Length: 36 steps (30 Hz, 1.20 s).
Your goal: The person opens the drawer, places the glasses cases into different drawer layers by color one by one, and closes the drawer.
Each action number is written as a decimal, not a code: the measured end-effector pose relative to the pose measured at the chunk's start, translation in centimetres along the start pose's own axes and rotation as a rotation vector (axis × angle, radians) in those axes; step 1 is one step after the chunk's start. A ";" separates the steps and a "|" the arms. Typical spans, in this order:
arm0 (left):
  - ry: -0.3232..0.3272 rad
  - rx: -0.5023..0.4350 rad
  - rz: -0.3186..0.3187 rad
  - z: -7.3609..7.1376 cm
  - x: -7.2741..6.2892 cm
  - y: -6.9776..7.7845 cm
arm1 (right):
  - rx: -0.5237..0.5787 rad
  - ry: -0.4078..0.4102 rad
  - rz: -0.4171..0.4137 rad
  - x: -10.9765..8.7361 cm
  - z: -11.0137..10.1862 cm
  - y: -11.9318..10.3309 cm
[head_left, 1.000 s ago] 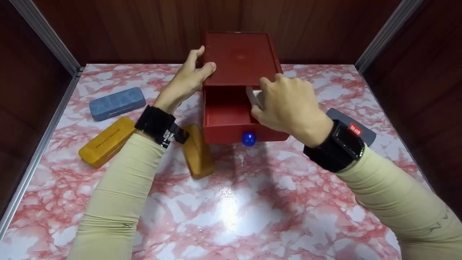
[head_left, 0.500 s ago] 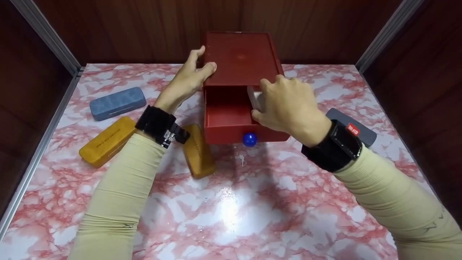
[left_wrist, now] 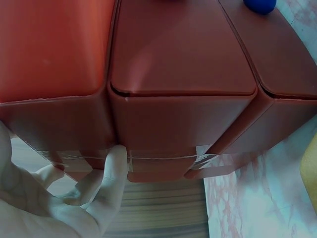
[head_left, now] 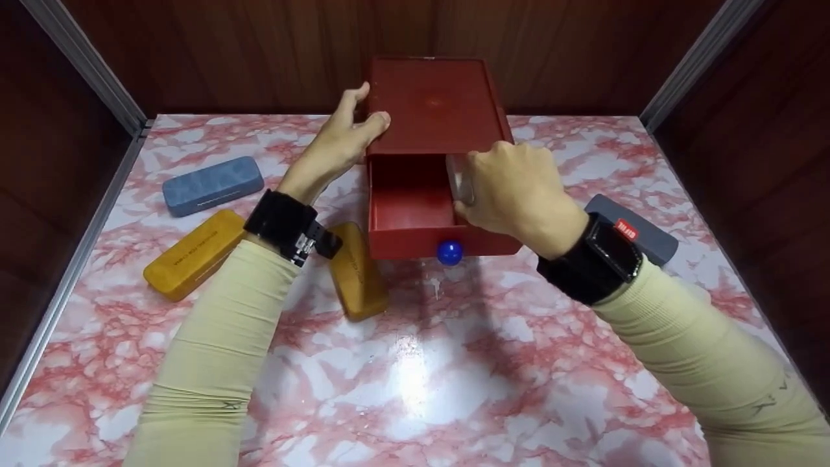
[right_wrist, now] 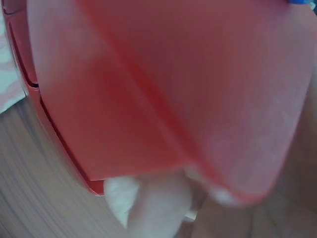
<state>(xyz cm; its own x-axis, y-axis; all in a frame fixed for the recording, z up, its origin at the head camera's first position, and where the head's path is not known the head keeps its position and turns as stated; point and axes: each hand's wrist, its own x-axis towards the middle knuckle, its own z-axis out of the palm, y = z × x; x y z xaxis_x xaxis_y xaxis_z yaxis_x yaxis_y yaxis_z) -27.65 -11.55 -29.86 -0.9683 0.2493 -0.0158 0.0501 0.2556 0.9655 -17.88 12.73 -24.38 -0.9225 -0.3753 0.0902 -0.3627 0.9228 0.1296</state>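
Observation:
A red drawer box (head_left: 431, 97) stands at the back of the table in the head view. Its drawer (head_left: 415, 207) is pulled out, with a round blue knob (head_left: 449, 253) on the front. My left hand (head_left: 340, 139) rests at the box's left side, thumb on the top edge; in the left wrist view its fingers (left_wrist: 116, 163) touch the red side. Over the drawer's right half, my right hand (head_left: 519, 188) holds a pale, see-through object (head_left: 460, 178). Most of that object is hidden behind the hand, so its kind cannot be told. The right wrist view is blurred.
Left of the box lie a blue glasses case (head_left: 213, 186) and a mustard one (head_left: 194, 254). Another mustard case (head_left: 358, 272) sits by the drawer's left front corner. Behind my right wrist is a dark grey case (head_left: 639, 227). Brown walls enclose the marbled table (head_left: 402, 389).
My right hand has sunk slightly lower over the drawer with the pale object, and its wrist has shifted a little left. The left hand keeps its place on the box.

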 end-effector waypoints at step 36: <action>-0.003 0.065 -0.012 -0.3 0.0 0.1 | 0.288 0.304 -0.218 -4.1 -0.2 6.8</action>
<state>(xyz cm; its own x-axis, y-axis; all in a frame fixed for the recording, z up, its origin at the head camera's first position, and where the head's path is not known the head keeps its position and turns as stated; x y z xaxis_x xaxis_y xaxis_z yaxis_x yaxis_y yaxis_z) -27.71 -11.78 -29.71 -0.9682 0.2484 -0.0280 0.0544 0.3185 0.9464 -16.56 20.47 -23.63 -0.7561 -0.5316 0.3817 -0.6051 0.7901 -0.0980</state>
